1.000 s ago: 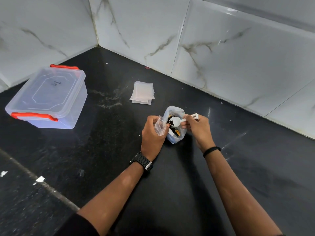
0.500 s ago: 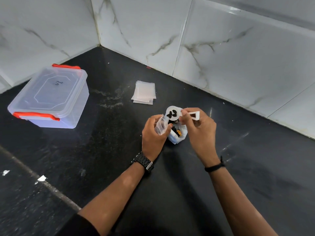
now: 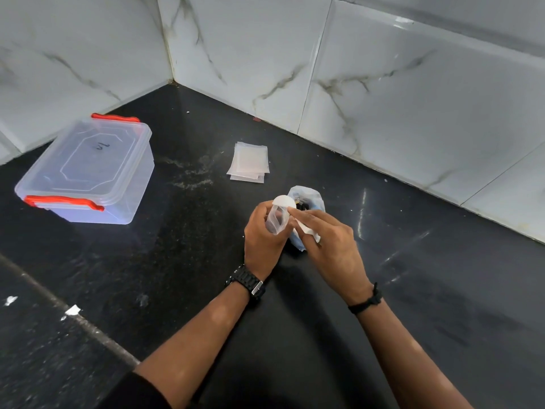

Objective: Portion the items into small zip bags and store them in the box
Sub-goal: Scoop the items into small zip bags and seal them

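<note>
Now we see our left hand [image 3: 263, 231] holding a small clear zip bag [image 3: 275, 219], with the fingers curled round it so its mouth faces up. Our right hand [image 3: 327, 243] pinches a white spoon [image 3: 287, 206] by its handle. The round bowl of the spoon is tipped over, right at the mouth of the zip bag. We cannot tell what is in the spoon, since only its white back shows.

Just behind our hands sits a bigger bag [image 3: 308, 199] on the black tabletop [image 3: 442, 290]. It holds small dark bits, and a few yellowish ones. Our right hand hides the lower part of that bag.

A little way past the bigger bag, toward the wall, lies a small pile of flat empty bags [image 3: 249, 160]. Well off to the left of the bigger bag stands the clear box [image 3: 85, 172]. Its lid is on and its red clips [image 3: 63, 202] are down. There is a dark scribble on the lid.

We wear a black watch [image 3: 246, 281] on the left wrist and a thin black band [image 3: 367, 299] on the right wrist. White tiles with grey streaks [image 3: 383, 84] stand behind the tabletop.
</note>
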